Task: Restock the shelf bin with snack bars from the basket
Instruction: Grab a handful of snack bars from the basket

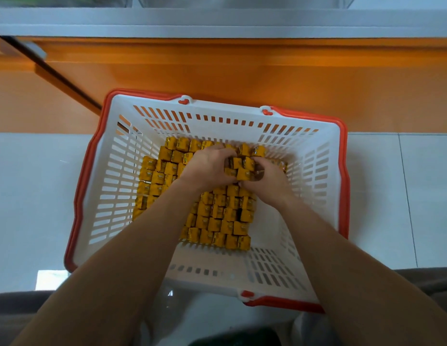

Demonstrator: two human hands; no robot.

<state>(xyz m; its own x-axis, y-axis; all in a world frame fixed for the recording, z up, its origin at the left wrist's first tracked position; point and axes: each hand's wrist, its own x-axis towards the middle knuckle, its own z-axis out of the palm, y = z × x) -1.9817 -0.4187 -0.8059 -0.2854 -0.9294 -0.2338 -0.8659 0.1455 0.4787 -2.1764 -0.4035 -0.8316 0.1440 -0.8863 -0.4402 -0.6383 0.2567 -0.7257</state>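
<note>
Gripping a bunch of snack bars with my left hand and right hand, fingers curled round it, just over the packed bars in the white basket; perhaps four bars, though fingers hide some.

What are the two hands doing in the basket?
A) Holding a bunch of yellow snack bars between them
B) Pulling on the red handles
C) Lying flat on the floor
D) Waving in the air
A: the left hand and the right hand both curl round a bunch of yellow snack bars, inside the white basket.
</note>
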